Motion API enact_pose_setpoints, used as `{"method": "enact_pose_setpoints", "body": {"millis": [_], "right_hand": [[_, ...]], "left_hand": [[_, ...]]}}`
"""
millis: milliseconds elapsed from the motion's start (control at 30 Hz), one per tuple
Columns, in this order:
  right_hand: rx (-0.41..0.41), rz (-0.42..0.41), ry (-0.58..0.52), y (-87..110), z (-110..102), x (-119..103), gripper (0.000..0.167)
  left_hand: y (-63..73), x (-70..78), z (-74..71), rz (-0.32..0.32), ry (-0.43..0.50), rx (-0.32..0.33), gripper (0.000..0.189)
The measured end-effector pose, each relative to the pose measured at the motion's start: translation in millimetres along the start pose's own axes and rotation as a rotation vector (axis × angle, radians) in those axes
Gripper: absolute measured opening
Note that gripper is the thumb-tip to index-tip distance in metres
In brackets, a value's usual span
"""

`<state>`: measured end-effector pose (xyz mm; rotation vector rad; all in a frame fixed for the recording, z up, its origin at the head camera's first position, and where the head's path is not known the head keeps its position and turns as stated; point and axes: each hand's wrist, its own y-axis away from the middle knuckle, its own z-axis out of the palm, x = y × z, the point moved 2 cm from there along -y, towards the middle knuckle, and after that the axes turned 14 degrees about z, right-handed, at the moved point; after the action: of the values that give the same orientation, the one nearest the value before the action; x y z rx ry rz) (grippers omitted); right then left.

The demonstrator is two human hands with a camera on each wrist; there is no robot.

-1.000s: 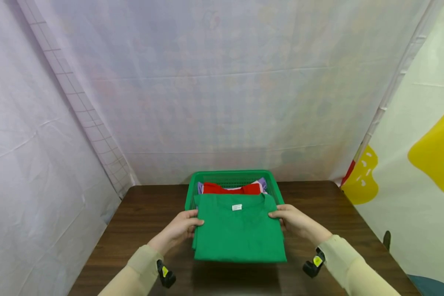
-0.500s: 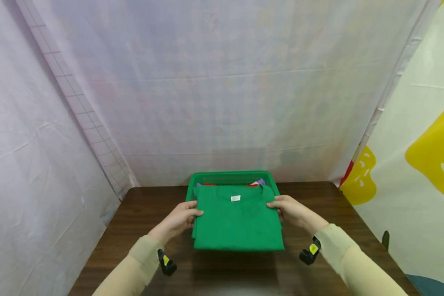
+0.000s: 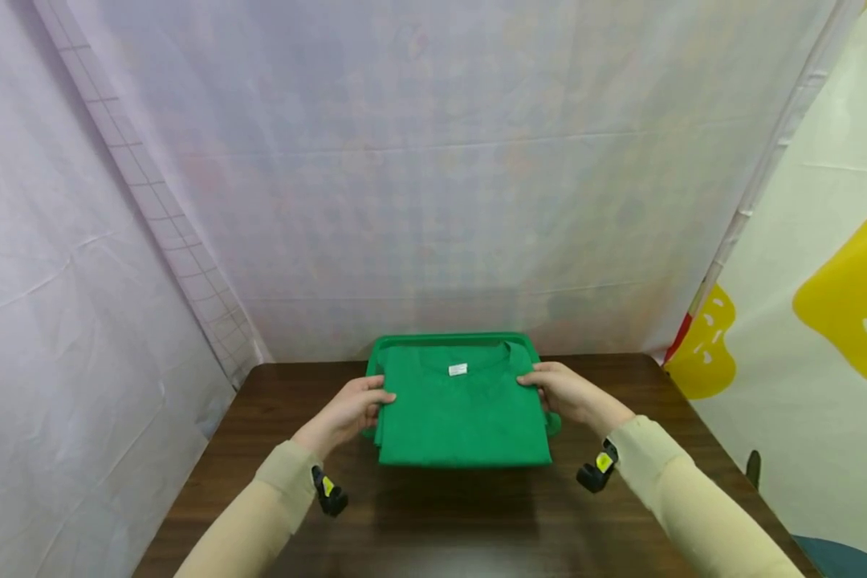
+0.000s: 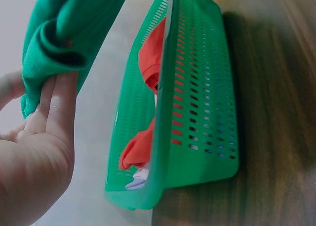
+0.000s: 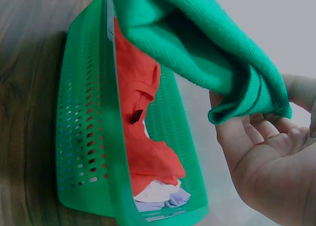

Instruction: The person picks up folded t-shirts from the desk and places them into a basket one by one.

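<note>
A folded green shirt (image 3: 462, 417) with a white neck label is held flat between my two hands, above the green plastic basket (image 3: 448, 337). My left hand (image 3: 347, 411) pinches its left edge, thumb on top and fingers underneath. On the opposite edge my right hand (image 3: 574, 395) grips it the same way. Both wrist views show the shirt's folded layers between thumb and fingers, raised over the basket's rim. Inside the basket lie a red garment (image 5: 140, 122) and, under it, white and pale purple cloth (image 5: 165, 194). In the head view the shirt hides these contents.
The basket stands on a dark wooden table (image 3: 282, 474), near its back edge. Behind it hangs a pale curtain (image 3: 448, 201), with more white sheeting (image 3: 79, 321) at the left. A yellow-patterned sheet (image 3: 802, 241) borders the right side.
Both hands have carried the green shirt forward, away from the body and farther over the basket. The red garment, visible a second ago in the head view, is now covered.
</note>
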<state>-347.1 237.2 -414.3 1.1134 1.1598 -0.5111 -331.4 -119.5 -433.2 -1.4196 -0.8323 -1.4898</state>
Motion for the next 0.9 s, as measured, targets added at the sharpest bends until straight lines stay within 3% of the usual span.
{"method": "enact_pose_setpoints", "body": {"millis": [567,900], "right_hand": [[0.027,0.028,-0.014,-13.1,-10.6,-15.7,0.015],[0.029,0.018,0.009,-20.1,-15.1,-24.2,0.027]], "left_hand": [[-23.3,8.5,-3.5,-0.003,-0.015,0.059,0.071],[-34.1,9.2,-9.8,0.0,-0.029,0.065,0.072]]}}
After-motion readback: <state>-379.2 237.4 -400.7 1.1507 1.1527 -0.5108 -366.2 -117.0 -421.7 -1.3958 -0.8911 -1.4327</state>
